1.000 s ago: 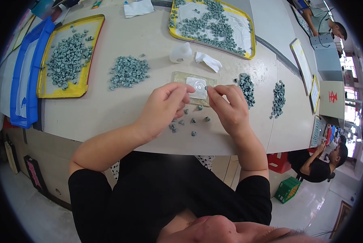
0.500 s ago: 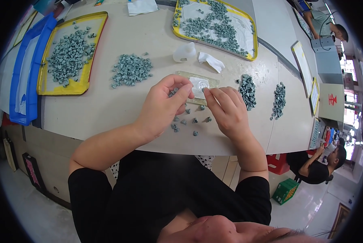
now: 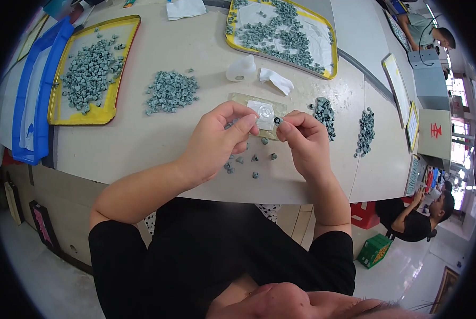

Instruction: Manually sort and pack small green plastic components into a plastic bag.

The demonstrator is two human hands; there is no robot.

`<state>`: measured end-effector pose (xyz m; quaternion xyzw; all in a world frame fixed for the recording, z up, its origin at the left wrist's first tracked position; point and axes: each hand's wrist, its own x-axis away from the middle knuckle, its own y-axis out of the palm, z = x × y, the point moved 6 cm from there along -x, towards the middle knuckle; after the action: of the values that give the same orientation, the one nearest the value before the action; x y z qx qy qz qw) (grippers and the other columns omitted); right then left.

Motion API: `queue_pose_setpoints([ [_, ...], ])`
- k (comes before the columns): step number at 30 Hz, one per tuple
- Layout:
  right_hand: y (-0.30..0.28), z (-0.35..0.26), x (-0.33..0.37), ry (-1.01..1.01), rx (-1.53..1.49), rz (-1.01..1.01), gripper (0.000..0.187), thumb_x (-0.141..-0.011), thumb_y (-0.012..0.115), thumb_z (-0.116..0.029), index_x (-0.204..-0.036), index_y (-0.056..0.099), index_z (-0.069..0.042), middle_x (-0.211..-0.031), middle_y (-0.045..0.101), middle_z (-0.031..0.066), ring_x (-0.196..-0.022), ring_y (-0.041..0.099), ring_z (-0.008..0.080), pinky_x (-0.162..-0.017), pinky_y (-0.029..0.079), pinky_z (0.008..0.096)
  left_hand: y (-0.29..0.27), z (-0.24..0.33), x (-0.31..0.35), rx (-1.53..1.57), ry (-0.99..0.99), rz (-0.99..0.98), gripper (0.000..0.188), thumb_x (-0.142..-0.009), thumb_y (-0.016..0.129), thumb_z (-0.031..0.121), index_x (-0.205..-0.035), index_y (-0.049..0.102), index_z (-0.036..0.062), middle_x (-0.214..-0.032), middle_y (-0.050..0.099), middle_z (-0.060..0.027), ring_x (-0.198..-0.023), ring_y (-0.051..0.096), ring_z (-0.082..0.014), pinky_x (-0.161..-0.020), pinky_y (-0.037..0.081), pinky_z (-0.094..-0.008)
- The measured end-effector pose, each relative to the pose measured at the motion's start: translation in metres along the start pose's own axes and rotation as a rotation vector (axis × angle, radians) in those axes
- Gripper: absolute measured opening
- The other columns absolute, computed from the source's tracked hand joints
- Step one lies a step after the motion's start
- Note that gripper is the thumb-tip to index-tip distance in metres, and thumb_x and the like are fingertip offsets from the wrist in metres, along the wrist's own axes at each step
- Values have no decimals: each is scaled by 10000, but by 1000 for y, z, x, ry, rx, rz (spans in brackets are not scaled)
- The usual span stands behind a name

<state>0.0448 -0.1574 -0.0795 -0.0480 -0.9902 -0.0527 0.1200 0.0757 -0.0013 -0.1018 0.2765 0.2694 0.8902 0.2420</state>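
Grey-green piece (image 3: 278, 121) is pinched in right hand (image 3: 309, 142), just right of left hand (image 3: 214, 137); left's grip can't be told; piece's long axis unclear.

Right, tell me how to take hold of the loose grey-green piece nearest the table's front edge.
I'd pinch the loose piece across its sides, coming from above on the near side. It looks small and chunky, and the other scattered pieces lie farther up the table; its finer shape is unclear.
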Motion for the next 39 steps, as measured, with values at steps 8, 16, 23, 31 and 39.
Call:
queue_pose_setpoints([
  [8, 6, 9, 3, 58, -106, -60, 54, -855, 601, -53, -835, 576, -9, -794, 542, 41, -699, 505, 112, -613, 367, 215, 4, -3, 1, -86, -10, -88, 143, -972, 456, 192, -894, 471, 73, -669, 434, 23, -521, 294, -39, -446, 238, -200],
  [16, 15, -13, 12, -618, 562, 13, 141, -726, 685, 79, -824, 605, 18, -802, 559, 73, -725, 545, 153, -658, 455, 262, 6, -15, 3, 19, -172, -109, 213, -971, 455, 248, -878, 492, 61, -646, 406, 29, -515, 283, -45, -436, 221, -205],
  [23, 35, -35, 31, -1151, 962, -20, 247, -619, 725, 93, -846, 640, 52, -832, 589, 113, -682, 566, 224, -572, 467, 302, 6, -17, 2, 38, -188, -105, 225, -966, 464, 252, -872, 499, 51, -646, 405, 29, -517, 284, -48, -435, 225, -206],
  [31, 41, -30, 32, -1230, 1044, -43, 245, -610, 729, 86, -837, 641, 61, -853, 593, 117, -685, 564, 228, -562, 462, 311, 5, -16, 3, 54, -193, -90, 214, -963, 472, 247, -876, 504, 55, -645, 402, 34, -523, 286, -46, -437, 226, -202],
  [39, 48, -33, 46, -1436, 1088, -16, 248, -596, 718, 107, -827, 635, 72, -899, 572, 133, -684, 557, 230, -525, 448, 323, 10, -12, 10, 1, -94, -146, 187, -978, 444, 228, -860, 450, 83, -639, 399, 33, -526, 291, -44, -450, 240, -202],
])
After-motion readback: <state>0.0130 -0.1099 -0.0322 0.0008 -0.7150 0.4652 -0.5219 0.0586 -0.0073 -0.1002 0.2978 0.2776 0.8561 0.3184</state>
